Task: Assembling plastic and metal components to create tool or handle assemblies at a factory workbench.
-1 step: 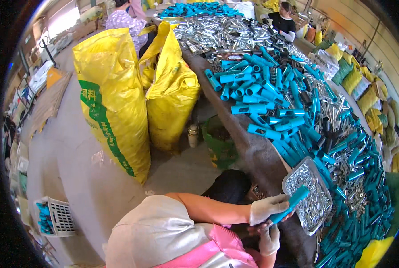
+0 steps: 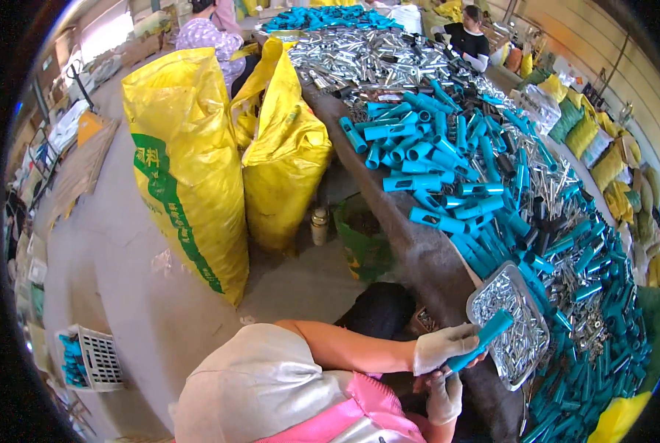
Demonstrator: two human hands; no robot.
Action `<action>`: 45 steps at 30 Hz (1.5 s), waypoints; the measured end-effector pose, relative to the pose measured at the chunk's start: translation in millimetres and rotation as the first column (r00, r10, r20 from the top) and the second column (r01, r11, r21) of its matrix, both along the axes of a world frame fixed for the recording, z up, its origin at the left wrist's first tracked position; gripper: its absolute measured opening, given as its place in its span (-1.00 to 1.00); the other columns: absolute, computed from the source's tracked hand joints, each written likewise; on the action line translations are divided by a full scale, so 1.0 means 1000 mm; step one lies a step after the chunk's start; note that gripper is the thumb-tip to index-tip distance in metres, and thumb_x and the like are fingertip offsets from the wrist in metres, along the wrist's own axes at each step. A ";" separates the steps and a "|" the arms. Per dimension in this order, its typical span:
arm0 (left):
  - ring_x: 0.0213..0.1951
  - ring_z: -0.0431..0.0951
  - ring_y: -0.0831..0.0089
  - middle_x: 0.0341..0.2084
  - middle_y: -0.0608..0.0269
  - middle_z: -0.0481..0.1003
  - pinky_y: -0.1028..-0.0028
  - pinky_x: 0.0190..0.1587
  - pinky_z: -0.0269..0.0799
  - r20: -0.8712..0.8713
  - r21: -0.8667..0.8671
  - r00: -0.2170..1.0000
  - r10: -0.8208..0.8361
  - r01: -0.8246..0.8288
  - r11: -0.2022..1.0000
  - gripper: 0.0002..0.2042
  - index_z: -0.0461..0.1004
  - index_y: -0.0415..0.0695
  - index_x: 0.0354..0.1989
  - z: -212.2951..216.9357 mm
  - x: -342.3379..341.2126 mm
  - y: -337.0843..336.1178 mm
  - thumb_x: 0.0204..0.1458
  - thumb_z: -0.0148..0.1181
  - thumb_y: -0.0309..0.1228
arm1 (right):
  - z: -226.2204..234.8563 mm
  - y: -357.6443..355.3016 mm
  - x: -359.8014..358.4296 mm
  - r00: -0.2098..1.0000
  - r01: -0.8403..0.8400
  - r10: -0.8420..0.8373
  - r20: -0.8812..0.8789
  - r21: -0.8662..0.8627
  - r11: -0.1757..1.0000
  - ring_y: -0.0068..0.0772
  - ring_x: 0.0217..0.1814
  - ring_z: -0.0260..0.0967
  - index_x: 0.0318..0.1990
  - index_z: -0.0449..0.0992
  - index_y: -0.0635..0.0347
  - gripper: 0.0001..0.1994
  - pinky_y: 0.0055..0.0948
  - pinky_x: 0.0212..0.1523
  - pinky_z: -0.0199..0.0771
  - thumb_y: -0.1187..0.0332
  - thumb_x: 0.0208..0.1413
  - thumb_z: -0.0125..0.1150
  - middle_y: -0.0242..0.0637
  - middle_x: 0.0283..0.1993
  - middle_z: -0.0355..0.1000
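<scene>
My left hand (image 2: 446, 347), in a pale glove with bare fingertips, is closed round a teal plastic tube (image 2: 485, 341). The tube is tilted, its upper end toward the tray of small metal parts (image 2: 509, 314). Just below, my right hand (image 2: 444, 396), gloved alike, has its fingers closed at the tube's lower end. A small dark or metal piece seems to show between those fingers, too small to name. Beside both hands, the clear tray holds many short silvery pieces and rests at the table's edge.
Teal tubes (image 2: 426, 151) and silvery metal parts (image 2: 374, 55) are heaped along the dark-covered table (image 2: 418, 244). Two tall yellow sacks (image 2: 190, 177) stand left of it, near a green bucket-like container (image 2: 363, 240). A white crate (image 2: 102, 359) sits on the floor. Other people are at the far end.
</scene>
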State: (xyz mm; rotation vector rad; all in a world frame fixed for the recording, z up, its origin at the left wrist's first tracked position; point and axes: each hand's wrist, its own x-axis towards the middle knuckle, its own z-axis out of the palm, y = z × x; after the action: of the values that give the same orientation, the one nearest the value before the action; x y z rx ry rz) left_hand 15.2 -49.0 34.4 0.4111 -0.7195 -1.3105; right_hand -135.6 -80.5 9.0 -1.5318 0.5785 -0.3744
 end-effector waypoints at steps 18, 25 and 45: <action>-0.60 0.30 0.61 -0.50 0.34 0.31 0.67 -0.67 0.21 -0.662 0.071 0.688 -0.297 0.452 0.889 -0.69 0.24 -0.04 -0.13 -0.008 0.007 0.002 0.15 -0.08 -0.08 | 0.080 -0.037 -0.049 0.722 0.328 -0.692 -0.015 -0.873 0.361 -0.33 -0.18 0.38 -0.14 0.43 0.35 -0.77 -0.42 -0.17 0.45 0.45 0.04 0.12 -0.11 -0.23 0.44; -0.68 0.23 0.65 -0.59 0.40 0.30 0.69 -0.75 0.08 -0.555 0.248 0.776 -0.300 0.498 0.831 -0.68 0.28 -0.09 -0.27 -0.010 -0.001 0.009 0.15 -0.09 -0.06 | 0.048 -0.139 -0.119 0.542 0.219 -0.820 -0.187 -0.910 0.352 -0.22 -0.17 0.43 -0.16 0.51 0.14 -0.76 -0.35 -0.16 0.43 0.29 0.02 0.20 -0.15 -0.13 0.44; -0.53 0.39 0.53 -0.43 0.18 0.39 0.53 -0.54 0.35 -0.152 0.478 0.939 -0.308 0.343 0.809 -0.72 0.25 -0.18 -0.05 0.002 0.011 0.017 0.12 -0.05 -0.32 | 0.049 -0.202 -0.116 0.697 0.493 -0.695 -0.177 -0.586 0.643 -0.41 -0.18 0.41 -0.01 0.36 0.24 -0.61 -0.45 -0.26 0.41 0.27 0.02 0.17 -0.15 -0.16 0.42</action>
State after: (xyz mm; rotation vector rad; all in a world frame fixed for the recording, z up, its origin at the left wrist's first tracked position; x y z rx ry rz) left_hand 26.2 -31.7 36.9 0.6769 -0.3893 -1.8400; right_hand -251.9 -283.0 58.4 -1.8980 1.4369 -0.7993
